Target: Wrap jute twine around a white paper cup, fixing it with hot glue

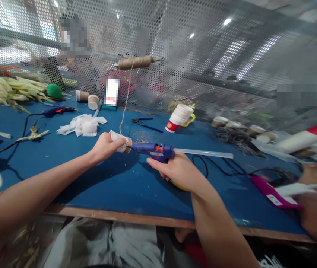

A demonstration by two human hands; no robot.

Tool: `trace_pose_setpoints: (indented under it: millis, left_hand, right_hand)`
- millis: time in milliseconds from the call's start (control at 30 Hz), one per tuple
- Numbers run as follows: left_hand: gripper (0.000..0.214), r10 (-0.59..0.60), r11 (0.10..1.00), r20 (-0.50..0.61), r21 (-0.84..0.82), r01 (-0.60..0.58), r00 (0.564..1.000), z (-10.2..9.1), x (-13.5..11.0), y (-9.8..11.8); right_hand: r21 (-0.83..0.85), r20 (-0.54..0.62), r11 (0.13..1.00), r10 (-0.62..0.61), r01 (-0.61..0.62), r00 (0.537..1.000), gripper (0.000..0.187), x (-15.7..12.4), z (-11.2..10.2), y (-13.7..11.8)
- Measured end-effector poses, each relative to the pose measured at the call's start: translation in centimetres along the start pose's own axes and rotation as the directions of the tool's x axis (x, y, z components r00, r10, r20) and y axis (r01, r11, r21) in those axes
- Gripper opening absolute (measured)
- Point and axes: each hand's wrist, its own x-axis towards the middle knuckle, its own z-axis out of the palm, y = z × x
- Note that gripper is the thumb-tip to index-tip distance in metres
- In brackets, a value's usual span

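One paper cup [124, 147] gripped in left hand [105, 146]; right hand [177, 167] wrapped around blue glue gun [150, 149] aimed at cup.

Above the bench [105, 193], glue gun [149, 150] right of paper cup [124, 149]; behind them, on it, pliers [150, 127] lie between cloth [83, 125], left, and cup stack [179, 117], right.
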Motion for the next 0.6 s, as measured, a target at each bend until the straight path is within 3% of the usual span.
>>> trace_pose_setpoints:
  millis: [233,600]
  left_hand:
    - [0.023,0.022,0.998,-0.008,0.057,-0.022,1.000,0.03,-0.31,0.39]
    - [0.020,0.197,0.958,0.050,0.203,-0.203,0.979,-0.18,-0.99,0.48]
  right_hand:
    - [0.011,-0.041,1.000,0.009,-0.008,0.999,0.022,0.12,0.01,0.32]
    - [0.045,-0.053,0.999,0.024,-0.022,0.998,0.026,0.45,-0.32,0.52]
